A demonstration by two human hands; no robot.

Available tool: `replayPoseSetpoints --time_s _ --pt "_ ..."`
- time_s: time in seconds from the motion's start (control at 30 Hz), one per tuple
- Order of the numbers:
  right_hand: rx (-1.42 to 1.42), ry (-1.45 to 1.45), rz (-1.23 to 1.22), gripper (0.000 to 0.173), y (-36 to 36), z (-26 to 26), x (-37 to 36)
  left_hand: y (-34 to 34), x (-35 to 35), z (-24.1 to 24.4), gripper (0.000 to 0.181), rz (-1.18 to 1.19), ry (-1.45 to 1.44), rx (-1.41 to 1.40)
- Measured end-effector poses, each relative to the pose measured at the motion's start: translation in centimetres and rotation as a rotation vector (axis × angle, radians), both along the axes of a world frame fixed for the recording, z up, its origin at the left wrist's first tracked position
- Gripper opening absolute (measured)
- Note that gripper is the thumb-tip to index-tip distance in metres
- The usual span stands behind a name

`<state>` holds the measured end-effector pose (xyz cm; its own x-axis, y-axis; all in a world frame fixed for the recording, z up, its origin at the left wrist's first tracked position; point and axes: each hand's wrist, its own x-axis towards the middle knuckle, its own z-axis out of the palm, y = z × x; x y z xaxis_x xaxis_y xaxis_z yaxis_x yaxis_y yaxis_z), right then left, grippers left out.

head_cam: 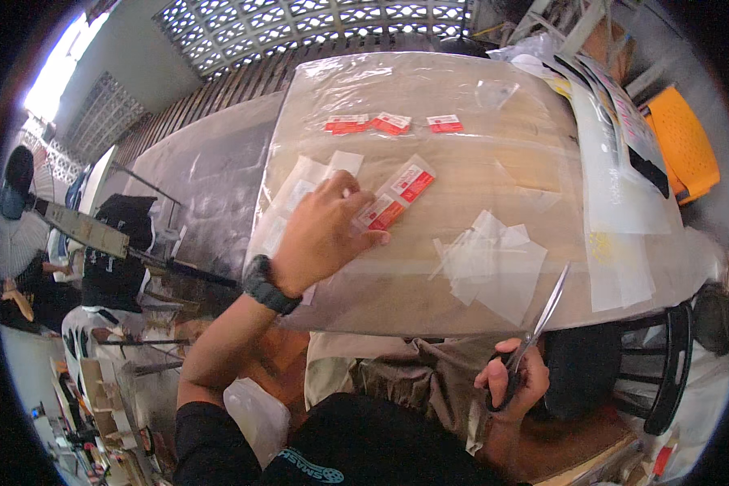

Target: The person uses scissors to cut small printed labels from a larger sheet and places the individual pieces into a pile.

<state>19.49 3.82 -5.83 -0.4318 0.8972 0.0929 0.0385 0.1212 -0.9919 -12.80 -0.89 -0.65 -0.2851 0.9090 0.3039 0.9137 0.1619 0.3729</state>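
My left hand [328,228], with a dark watch on its wrist, is over the table with fingers bent and thumb apart. Its fingertips are at the lower end of a translucent strip bearing two red-and-white printed labels [413,182]; whether they touch it I cannot tell. Pale label sheets [301,191] lie partly hidden behind this hand. At the table's near edge, my right hand [522,376] holds scissors [548,307] by their black handles, blades pointing up and away. Left of the blades lies a loose pile of translucent paper cuttings [498,261].
Red-and-white labels [392,123] lie in small groups farther back on the plastic-covered table [401,291]. Long translucent sheets [619,212] lie along its right side, near an orange plastic object [683,146]. A black chair [674,370] stands at right. A fan [24,225] is at far left.
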Motion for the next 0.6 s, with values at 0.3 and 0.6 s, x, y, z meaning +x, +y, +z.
replayPoseSetpoints --time_s 0.3,0.6 --pt "0.067 -0.034 0.22 0.043 -0.8 2.1 -3.3 -1.2 1.3 0.7 0.029 -0.068 -0.4 0.15" --pt "-0.139 0.406 -0.03 0.037 3.5 5.3 -7.7 -3.4 5.3 4.4 0.042 -0.323 -0.581 0.084"
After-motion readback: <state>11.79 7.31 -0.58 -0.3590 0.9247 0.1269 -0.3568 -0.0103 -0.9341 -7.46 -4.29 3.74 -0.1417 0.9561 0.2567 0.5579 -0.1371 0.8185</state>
